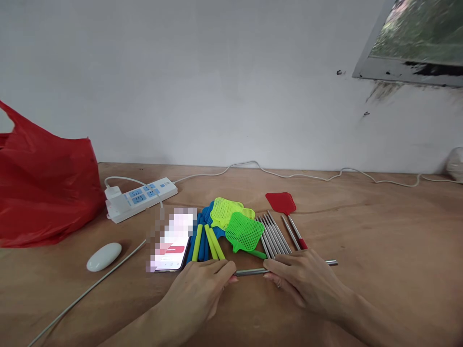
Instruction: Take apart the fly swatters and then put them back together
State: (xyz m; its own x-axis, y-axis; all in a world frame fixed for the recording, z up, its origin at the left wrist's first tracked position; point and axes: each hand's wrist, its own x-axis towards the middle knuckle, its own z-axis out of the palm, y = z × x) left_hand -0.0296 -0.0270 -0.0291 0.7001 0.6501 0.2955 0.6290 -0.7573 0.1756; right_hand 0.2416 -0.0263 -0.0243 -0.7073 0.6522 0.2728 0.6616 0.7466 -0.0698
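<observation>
My left hand (202, 289) and my right hand (307, 282) together hold one metal rod (251, 272) that lies crosswise just above the wooden table (379, 231). The left fingertips pinch its left end, the right hand covers its middle, and the right end sticks out past the knuckles. Just beyond my hands lie several plastic fly swatter heads: green (244, 231), yellow-green (223, 210), blue (207, 214) and red (281, 202). Several more metal rods (275, 236) lie side by side between the green and red heads.
A phone (172, 243) with a lit screen lies left of the swatters. A white power strip (139, 197) and its cable run along the back. A red plastic bag (39, 188) stands at the far left, a white oval object (104, 256) near it.
</observation>
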